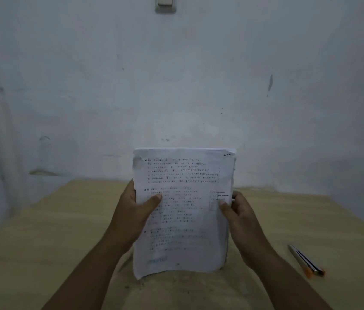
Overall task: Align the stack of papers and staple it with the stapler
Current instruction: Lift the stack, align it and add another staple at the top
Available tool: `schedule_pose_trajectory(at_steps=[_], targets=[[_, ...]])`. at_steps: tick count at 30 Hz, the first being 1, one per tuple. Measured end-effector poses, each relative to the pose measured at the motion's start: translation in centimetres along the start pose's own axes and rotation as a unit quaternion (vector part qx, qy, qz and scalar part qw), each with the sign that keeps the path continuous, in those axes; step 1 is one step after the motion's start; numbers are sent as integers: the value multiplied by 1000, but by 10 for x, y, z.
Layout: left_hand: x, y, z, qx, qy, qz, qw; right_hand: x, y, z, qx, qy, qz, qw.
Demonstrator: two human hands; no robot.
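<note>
A stack of white printed papers [185, 175] stands upright in front of me, its bottom edge near or on the tan table [53, 231]. My left hand [134, 211] grips the stack's left edge, thumb on the front page. My right hand [241, 218] grips the right edge, thumb on the front too. The lower left corner of the front sheet curls outward. A slim silver and orange stapler [306, 260] lies on the table to the right of my right forearm, apart from both hands.
A pale, stained wall [176, 86] rises directly behind the table's far edge. A light switch plate [165, 4] sits at the top of the wall. Tan tabletop extends to both sides of my arms.
</note>
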State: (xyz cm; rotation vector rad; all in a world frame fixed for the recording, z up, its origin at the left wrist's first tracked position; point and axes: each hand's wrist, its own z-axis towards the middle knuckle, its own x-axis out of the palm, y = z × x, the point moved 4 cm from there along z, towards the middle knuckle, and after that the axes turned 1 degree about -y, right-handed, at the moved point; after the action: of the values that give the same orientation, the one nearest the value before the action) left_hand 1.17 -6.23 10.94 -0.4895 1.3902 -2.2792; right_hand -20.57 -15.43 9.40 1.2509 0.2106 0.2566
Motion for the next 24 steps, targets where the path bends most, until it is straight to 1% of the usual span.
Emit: schedule_pose_trajectory(at_steps=[2, 4, 7, 9, 15, 20, 24], targets=[[2, -3, 0, 21, -8, 7, 1000, 4, -1, -2, -4, 1, 0, 1000], [3, -15, 5, 65, -24, 28, 997, 6, 5, 3, -10, -4, 4, 1000], [5, -37, 15, 136, -41, 75, 987, 7, 24, 13, -61, -21, 0, 998], [9, -49, 19, 170, -35, 82, 981, 5, 38, 18, -92, -26, 12, 995], [10, -64, 24, 215, -39, 70, 973, 3, 61, 27, -111, -25, 34, 993], [7, -71, 23, 259, -37, 139, 955, 2, 64, 27, -119, -3, 43, 992], [0, -66, 24, 255, -55, 173, 950, 1, 67, 26, -140, 17, 30, 990]])
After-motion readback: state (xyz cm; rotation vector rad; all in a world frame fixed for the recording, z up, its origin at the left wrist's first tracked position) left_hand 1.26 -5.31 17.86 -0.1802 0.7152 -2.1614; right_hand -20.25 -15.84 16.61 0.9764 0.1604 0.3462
